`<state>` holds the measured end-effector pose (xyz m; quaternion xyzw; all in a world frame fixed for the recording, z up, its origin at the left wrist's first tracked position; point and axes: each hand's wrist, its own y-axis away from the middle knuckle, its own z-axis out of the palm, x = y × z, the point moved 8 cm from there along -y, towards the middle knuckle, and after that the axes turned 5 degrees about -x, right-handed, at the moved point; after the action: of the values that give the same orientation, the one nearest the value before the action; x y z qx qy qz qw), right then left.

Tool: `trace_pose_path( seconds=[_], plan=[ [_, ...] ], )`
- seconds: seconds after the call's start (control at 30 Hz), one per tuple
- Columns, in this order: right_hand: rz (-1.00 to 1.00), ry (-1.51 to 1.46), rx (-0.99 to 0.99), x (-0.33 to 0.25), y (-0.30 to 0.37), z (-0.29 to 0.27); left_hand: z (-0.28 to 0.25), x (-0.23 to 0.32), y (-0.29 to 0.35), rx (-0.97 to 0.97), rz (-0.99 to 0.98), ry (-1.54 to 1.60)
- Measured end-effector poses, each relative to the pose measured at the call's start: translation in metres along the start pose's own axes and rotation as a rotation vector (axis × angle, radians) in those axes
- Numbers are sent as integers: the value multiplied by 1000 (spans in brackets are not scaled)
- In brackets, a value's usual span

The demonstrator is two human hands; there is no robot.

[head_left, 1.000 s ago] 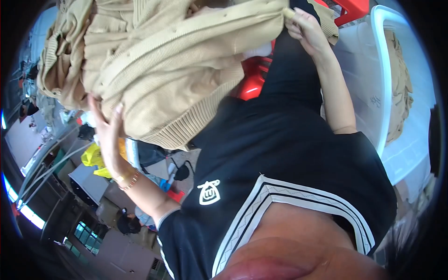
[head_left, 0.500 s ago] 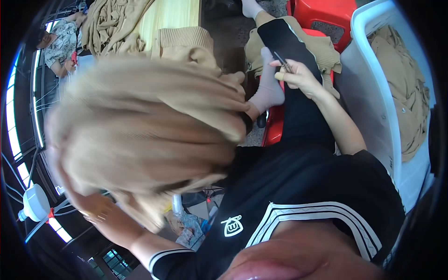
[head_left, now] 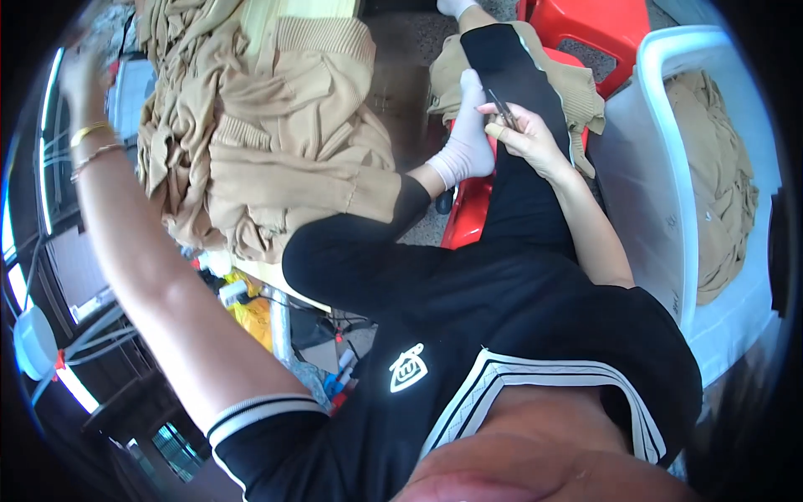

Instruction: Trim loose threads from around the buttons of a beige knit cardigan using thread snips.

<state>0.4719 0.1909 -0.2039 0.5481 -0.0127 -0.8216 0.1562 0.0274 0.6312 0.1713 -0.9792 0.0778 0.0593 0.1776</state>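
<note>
My left hand (head_left: pixel 84 79) is stretched out to the far left edge of the view, past a heap of tan knitted garments (head_left: pixel 288 171). Motion blur hides its fingers, so what they do cannot be made out. Beside my raised knee, my right hand (head_left: pixel 529 140) is closed around small dark thread snips (head_left: pixel 500 105), their points directed up and away from me. The knitted heap lies on a pale wooden table (head_left: pixel 314 8), with ribbed edges and folds showing, and its near part reaches my leg.
Red plastic stools (head_left: pixel 585 29) stand at the far right; another tan knitted piece (head_left: pixel 590 100) is draped there beneath my leg. On the right a pale blue-rimmed bin (head_left: pixel 669 125) contains more tan garments (head_left: pixel 711 184). A yellow bag (head_left: pixel 253 320) and cables are below the table's near edge.
The blurred tan garment lifted by my left arm has come down onto the heap. My left arm has swung up and away to the far left. My right hand still holds the snips.
</note>
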Motion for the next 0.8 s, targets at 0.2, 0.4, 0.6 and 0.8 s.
trace_pose_path(
  seconds=[0.2, 0.4, 0.6, 0.8],
  plan=[
    [21, 50, -90, 2, -3, 19, 21, -113, 212, -172, -259, -154],
    [-20, 42, 3, -4, -6, 4, -14, -87, 343, -24, -291, -102],
    [-74, 283, 32, -23, -12, 25, -29, -79, 394, 281, -271, 800],
    [-121, 123, -89, -66, -22, 91, -134, 10, 420, 264, -80, 1611]
  ],
)
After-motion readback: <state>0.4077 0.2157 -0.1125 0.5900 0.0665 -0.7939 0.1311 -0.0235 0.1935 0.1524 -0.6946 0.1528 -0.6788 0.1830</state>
